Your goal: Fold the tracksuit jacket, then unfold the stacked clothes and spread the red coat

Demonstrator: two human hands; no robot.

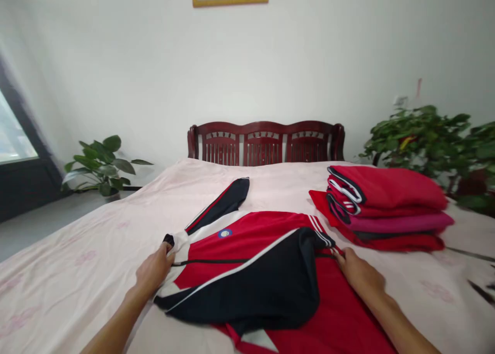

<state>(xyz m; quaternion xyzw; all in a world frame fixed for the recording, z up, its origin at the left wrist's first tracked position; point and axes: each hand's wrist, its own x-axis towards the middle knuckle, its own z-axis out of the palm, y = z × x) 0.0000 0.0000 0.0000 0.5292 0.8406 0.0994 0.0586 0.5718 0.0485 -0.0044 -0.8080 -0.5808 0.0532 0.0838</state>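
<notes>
A red, white and navy track jacket (232,246) with a round blue badge lies spread on the bed before me. One navy sleeve (220,202) stretches away toward the headboard, while the other is folded across the body of the jacket. At the collar end, my left hand (154,266) is closed on the white and dark fabric. My right hand (358,269) pinches the striped hem on the opposite side. More red cloth lies under the jacket, at the near edge of the view.
A stack of folded red and pink clothes (390,207) stands to the right on the pale pink bedsheet (96,246). Behind the bed is a dark carved wooden backrest (263,144). Potted plants (102,163) flank the bed on both sides.
</notes>
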